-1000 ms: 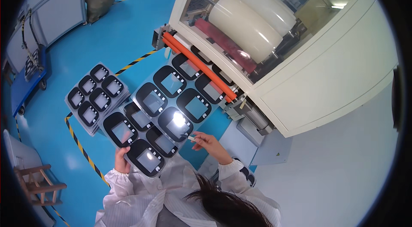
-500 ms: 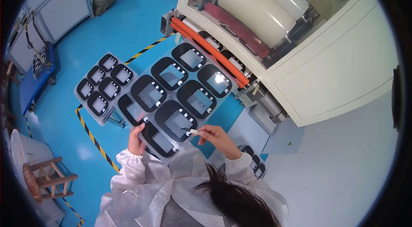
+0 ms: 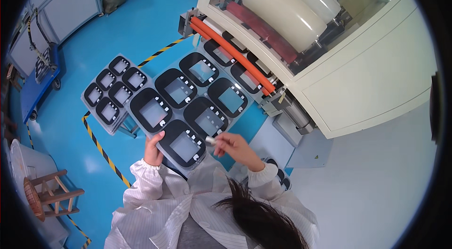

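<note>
A long clear sheet (image 3: 187, 109) printed with two rows of black rounded panels stretches from the machine's orange roller (image 3: 230, 56) to my body. My left hand (image 3: 154, 149) grips its near left edge, thumb on top and fingers underneath. Beside the opposite edge, my right hand (image 3: 235, 149) pinches a small white tool (image 3: 211, 140), just over a black panel (image 3: 206, 117). The tool's tip is too small and blurred to make out. Closest to me lies another black panel (image 3: 182, 143) with a pale window and white marks.
A stack of similar panel sheets (image 3: 113, 90) rests on a stand to the left. Big white rolls (image 3: 285, 11) sit inside the cream machine (image 3: 358, 65). Further left are a blue cart (image 3: 40, 84) and a wooden stool (image 3: 54, 192). More panels (image 3: 282, 178) lie low at my right.
The sheet has come further out from under the roller, its panels shifting toward me. My right hand has risen slightly with the white tool; my left still grips the edge.
</note>
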The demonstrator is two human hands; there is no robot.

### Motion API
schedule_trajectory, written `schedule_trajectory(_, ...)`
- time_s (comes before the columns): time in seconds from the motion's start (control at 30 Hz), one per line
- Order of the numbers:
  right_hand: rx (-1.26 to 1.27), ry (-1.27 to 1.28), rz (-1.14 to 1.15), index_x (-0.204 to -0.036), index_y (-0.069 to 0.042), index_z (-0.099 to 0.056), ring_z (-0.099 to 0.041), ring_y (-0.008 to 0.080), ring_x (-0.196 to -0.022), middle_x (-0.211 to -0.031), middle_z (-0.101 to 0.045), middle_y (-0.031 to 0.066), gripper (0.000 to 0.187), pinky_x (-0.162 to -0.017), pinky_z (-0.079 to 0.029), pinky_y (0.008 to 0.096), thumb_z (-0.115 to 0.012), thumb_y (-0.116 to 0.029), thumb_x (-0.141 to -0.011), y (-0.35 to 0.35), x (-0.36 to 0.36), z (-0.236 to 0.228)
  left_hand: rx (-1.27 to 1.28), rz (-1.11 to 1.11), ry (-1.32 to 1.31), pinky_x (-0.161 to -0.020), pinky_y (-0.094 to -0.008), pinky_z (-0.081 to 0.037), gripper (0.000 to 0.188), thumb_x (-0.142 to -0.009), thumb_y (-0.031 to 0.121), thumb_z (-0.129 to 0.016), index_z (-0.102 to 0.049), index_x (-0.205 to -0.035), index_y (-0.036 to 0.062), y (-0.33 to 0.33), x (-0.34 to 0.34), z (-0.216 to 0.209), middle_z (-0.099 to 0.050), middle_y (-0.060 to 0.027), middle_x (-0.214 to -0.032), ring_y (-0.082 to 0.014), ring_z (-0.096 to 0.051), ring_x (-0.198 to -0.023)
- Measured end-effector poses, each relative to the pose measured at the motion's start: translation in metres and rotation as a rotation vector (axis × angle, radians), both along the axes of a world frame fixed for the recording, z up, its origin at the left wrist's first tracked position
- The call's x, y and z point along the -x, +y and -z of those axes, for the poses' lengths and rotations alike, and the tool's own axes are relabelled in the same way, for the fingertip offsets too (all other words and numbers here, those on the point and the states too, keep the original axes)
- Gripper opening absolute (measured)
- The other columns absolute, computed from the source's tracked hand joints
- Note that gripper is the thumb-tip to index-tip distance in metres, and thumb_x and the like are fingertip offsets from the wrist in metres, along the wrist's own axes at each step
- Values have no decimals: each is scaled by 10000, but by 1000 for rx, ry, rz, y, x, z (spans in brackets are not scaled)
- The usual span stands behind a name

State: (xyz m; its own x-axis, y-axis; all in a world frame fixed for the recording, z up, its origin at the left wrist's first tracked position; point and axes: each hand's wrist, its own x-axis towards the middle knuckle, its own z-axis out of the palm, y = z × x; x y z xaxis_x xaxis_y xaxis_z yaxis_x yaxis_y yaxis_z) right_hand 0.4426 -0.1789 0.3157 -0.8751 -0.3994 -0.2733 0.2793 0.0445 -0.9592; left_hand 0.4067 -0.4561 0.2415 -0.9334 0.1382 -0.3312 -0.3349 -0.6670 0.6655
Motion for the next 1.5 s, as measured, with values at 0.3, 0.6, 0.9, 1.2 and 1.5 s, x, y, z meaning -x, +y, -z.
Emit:
schedule_trajectory(0.3, -642, 733, 389, -1048, -36, -540, -597, 253, -563, -637, -586, 123, 140, -527, -438, 340, -502, -73, -918, 4, 116, 9, -82, -60, 13, -905, -361, -484, 523, -747, 27, -559, -463, -1261, 2, -26, -26, -11, -602, -119, -1115, -245, -606, -1011)
schedule_trajectory(0.6, -938, 855, 254, -1174, -135, -589, -632, 375, -721, -756, -645, 190, 277, -646, -491, 462, -499, -171, -914, -51, 191, 29, -21, -103, 48, -911, -318, -451, 537, -730, 17, -572, -484, -1259, 26, -50, -49, -16, -587, -76, -1147, -208, -578, -1053)
schedule_trajectory(0.9, -1155, 797, 140, -1160, -130, -618, -645, 377, -770, -784, -655, 218, 298, -703, -509, 473, -506, -128, -884, -93, 208, 34, 24, -94, 99, -913, -357, -478, 626, -713, 49, -562, -436, -1324, 13, -60, -65, -35, -586, -113, -1176, -232, -601, -1032)
schedule_trajectory(1.2, -1168, 820, -202, -1003, -106, -661, -636, 361, -835, -882, -661, 180, 220, -717, -505, 445, -495, -120, -860, -62, 167, 22, 24, -133, 69, -885, -317, -470, 567, -698, 44, -564, -492, -1260, 9, -83, -82, -32, -602, -84, -1117, -205, -595, -1003)
schedule_trajectory(1.5, -1138, 489, -356, -1128, -135, -652, -612, 310, -652, -767, -649, 160, 273, -609, -488, 378, -553, -157, -874, 45, -23, 0, -15, -127, 6, -890, -369, -510, 603, -696, 41, -536, -459, -1291, -18, -120, -64, -34, -623, -157, -1112, -273, -645, -962)
